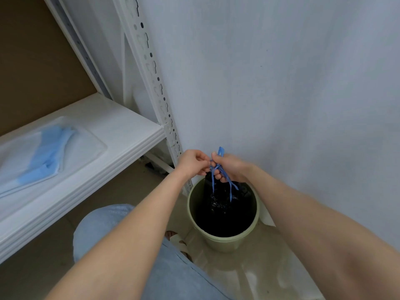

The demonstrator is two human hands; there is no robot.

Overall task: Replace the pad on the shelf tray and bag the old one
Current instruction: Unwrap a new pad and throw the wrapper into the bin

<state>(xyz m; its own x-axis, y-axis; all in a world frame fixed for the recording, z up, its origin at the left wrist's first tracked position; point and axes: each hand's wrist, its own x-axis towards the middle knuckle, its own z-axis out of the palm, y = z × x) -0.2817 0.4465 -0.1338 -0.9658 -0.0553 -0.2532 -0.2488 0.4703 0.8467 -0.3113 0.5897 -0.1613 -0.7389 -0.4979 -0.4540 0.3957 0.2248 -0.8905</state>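
A black bin bag (223, 204) stands gathered at the top inside a pale green bucket (225, 237) on the floor. Blue drawstrings (219, 167) run up from the bag's neck. My left hand (192, 162) pinches one string end. My right hand (229, 167) grips the bunched strings and the bag's neck just above the bucket. On the white shelf to the left lies a clear tray (95, 139) with a blue and white pad (45, 156) in it, partly folded.
A white slotted shelf upright (155, 83) stands between the shelf board (121, 135) and the wall (281, 83). My knee in light jeans (104, 226) and a sandalled foot (179, 241) are beside the bucket. Glossy floor lies to the right.
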